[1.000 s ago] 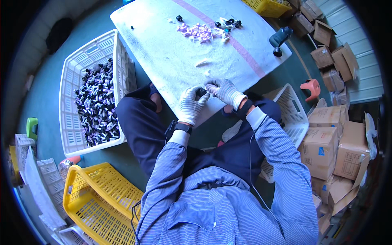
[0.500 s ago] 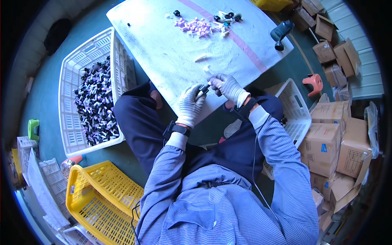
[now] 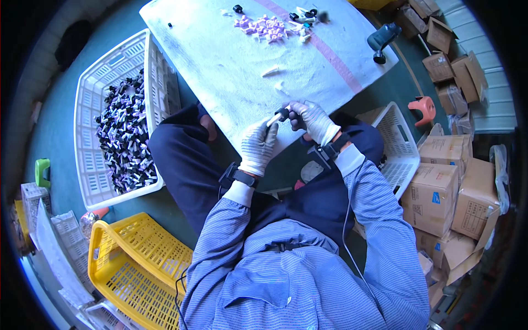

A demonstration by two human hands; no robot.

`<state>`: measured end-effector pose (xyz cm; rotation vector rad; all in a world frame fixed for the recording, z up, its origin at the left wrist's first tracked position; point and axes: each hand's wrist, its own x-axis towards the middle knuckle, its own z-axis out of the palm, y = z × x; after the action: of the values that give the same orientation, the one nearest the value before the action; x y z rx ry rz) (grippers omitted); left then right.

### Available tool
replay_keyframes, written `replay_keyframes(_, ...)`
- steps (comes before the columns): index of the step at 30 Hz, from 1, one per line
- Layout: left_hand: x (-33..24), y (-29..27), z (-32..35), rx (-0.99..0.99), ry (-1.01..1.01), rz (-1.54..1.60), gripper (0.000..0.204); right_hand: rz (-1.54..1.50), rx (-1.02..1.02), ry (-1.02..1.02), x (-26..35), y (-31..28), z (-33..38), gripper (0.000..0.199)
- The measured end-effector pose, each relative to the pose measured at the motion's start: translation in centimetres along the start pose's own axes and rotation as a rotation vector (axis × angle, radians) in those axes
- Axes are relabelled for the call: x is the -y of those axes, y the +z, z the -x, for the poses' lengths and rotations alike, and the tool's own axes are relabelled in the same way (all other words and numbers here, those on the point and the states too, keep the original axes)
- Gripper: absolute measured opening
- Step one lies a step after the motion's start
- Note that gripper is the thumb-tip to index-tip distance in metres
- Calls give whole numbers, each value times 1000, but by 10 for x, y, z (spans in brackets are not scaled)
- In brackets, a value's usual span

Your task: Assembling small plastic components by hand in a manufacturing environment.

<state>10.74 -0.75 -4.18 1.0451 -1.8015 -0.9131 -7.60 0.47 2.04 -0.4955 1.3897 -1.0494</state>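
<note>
The left hand, in a pale striped glove, had its fingers closed on a black-and-white piece, gripping it by the pale stem so that the black knob stood out past the fingertips, toward the right hand. That grip probably served to steady the piece while leaving the knobbed end open to the other hand. The right hand, gloved alike, had its fingers bent and drawn together beside the knob; whether they pinched anything or merely touched the piece could not be told.

The piece was above the near corner of the table, between the two sets of fingers: its stem inside the left ones, its knob against or just beside the right ones. Holding it there seemingly put it straight in front of the body, where both hands could meet.

Beyond the hands, a white cone and a whitish part lay loose, perhaps placed for an easy reach. Farther from the near corner spread a pile of pale pink parts, with a black-and-white cluster just to its right. A dark teal bottle-shaped object sat near the right corner, perhaps to be out of the way. Beside the left edge stood a white crate, heaped with small black, white and purple pieces.
</note>
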Motion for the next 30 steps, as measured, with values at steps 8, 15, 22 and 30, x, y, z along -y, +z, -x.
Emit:
replay_keyframes(8, -20, 3, 4, 21, 6, 113, 30, -282, 116, 94, -25, -21, -9, 23)
replay_keyframes(15, -20, 14, 13, 67, -281, 388, 40, -287, 62, 106, -26, -12, 5, 23)
replay_keyframes(22, -15, 19, 10, 238, -328, 587, 45, -78, 37, -59, -42, -16, 8, 24)
replay_keyframes(30, -15, 3, -2, 450, -556, 846, 56, 68, -17, -104, -27, -2, 18, 20)
